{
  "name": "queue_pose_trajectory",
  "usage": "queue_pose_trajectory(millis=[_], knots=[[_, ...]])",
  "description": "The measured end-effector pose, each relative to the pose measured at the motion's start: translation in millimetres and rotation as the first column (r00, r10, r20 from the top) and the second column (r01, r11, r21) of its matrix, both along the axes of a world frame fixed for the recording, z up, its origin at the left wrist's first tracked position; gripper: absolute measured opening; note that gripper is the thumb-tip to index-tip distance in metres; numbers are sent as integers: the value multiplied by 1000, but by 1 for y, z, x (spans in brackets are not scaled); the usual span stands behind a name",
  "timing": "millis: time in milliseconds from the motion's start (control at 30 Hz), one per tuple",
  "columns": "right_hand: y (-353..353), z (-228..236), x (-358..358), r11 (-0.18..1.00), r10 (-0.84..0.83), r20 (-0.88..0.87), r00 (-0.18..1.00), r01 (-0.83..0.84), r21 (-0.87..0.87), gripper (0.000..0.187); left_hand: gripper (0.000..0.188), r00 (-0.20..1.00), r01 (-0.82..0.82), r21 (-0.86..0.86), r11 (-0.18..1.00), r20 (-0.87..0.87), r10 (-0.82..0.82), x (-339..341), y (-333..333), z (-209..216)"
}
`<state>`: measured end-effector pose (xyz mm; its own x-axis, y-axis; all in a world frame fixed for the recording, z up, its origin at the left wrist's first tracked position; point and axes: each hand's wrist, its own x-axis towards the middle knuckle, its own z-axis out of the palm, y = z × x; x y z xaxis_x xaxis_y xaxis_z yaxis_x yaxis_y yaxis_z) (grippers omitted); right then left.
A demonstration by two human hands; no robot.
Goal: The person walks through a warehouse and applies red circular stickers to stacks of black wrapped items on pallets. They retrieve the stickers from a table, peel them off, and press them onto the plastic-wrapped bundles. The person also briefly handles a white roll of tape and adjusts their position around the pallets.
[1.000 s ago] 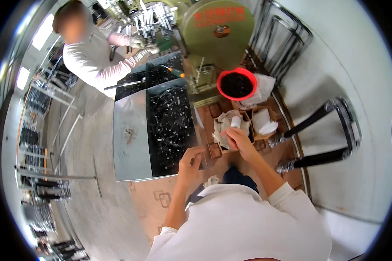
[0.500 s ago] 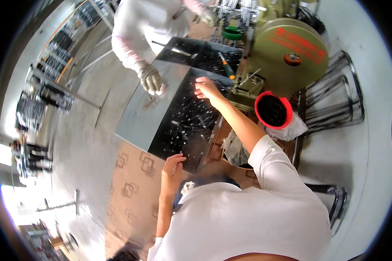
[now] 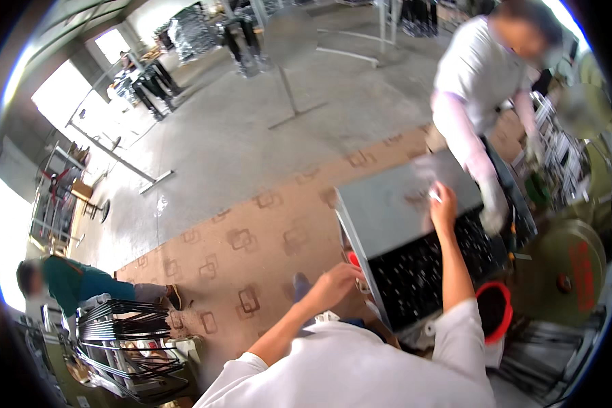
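At the far left a person in a green top [image 3: 81, 284] bends beside a rack [image 3: 126, 347] of dark bars; the rack's lower end runs into the dark rim and what it holds is hard to make out.

The left hand [image 3: 334, 284] hovers just off the near left corner of the tray [image 3: 387, 211], a grey metal box whose near half holds a heap of small dark parts [image 3: 435, 268]. Its fingers are curled loosely together; whether anything sits in them cannot be told. Something red [image 3: 353, 259] shows by that corner, mostly hidden behind the hand and tray edge.

The right hand [image 3: 443, 204] reaches across the dark parts to the bare grey far half of the tray. Its fingers look pinched on a small pale bit [image 3: 434, 196], too blurred to name.

A co-worker's gloved hand [image 3: 493, 207] hangs at the tray's right edge, smeared by motion. Below it, a red bucket [image 3: 493, 309] stands beside the tray's near right corner, partly covered by the person's sleeve. The green machine [image 3: 568, 272] at right is cut off by the rim.
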<state>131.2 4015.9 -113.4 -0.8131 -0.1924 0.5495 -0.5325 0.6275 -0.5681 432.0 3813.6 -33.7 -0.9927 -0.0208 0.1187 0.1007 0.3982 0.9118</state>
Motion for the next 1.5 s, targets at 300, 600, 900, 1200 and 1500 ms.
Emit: queue_pose_trajectory(millis=[300,600,900,1200,1500], knots=[[-176,125,128,651,237,629,740,360,-669,33,27,1000,22,158,987,0,-22,-35,-180,3],[-412,60,168,687,727,680,93,-128,-716,46,23,976,-219,200,955,46,214,-47,-338,5],[-622,53,68,415,845,381,-376,11,-910,27,10,725,-674,305,673,98,681,-104,-524,-10],[-811,108,-63,377,811,200,-550,230,-897,31,21,344,-872,312,377,-160,926,-197,-711,41],[-975,95,-157,428,816,233,-528,283,-858,27,25,82,-908,400,121,-112,990,-245,-865,25]])
